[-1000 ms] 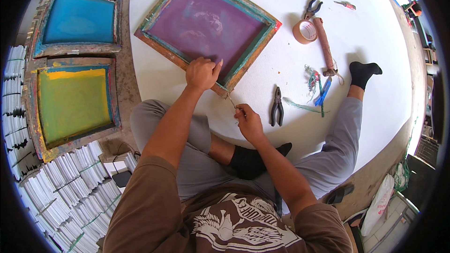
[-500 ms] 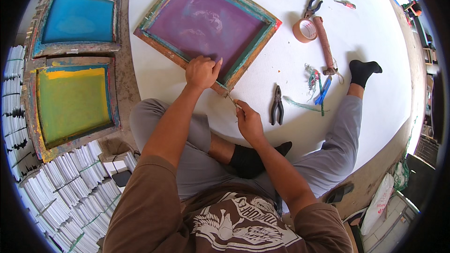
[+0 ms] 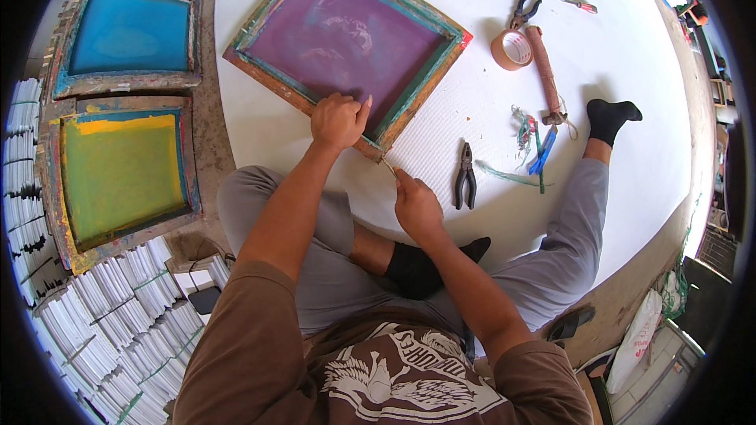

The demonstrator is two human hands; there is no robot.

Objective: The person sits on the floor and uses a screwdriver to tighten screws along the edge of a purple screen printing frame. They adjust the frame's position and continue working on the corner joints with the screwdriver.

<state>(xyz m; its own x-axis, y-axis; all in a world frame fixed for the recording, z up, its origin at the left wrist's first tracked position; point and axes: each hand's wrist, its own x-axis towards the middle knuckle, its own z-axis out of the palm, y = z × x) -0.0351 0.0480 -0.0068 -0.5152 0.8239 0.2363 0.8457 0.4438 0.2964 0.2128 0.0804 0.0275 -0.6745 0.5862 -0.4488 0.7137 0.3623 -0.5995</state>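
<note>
The right hand (image 3: 419,205) is closed narrow, its thumb and fingers pinching a thin piece (image 3: 388,165), which reaches to the near corner of a wooden frame (image 3: 276,85). If this piece is a cord, a wire or a slim tool, I cannot tell. The left hand (image 3: 339,122) lies bent over the near rail of the same frame, with its thumb pointing away from the body; its fingertips are partly hidden.

The frame carries a purple mesh (image 3: 339,39) and lies turned slantwise on a white board (image 3: 622,47), in the far left part, with one corner close to the board's left edge. To the right of the right hand, near the board's near edge, are black-handled pliers (image 3: 465,177). Further to the right lie tangled green strings (image 3: 524,134) and a blue cutter (image 3: 543,152), just beside the head of a hammer (image 3: 543,71). Beyond them are a roll of brown tape (image 3: 504,57), second pliers (image 3: 524,12) and, toward the far right, a small screwdriver (image 3: 583,5). A foot in a black sock (image 3: 610,120) rests near the board's right edge.

Outside the left edge are a blue screen (image 3: 134,31), a yellow-green screen (image 3: 126,173) and paper stacks (image 3: 130,291).
</note>
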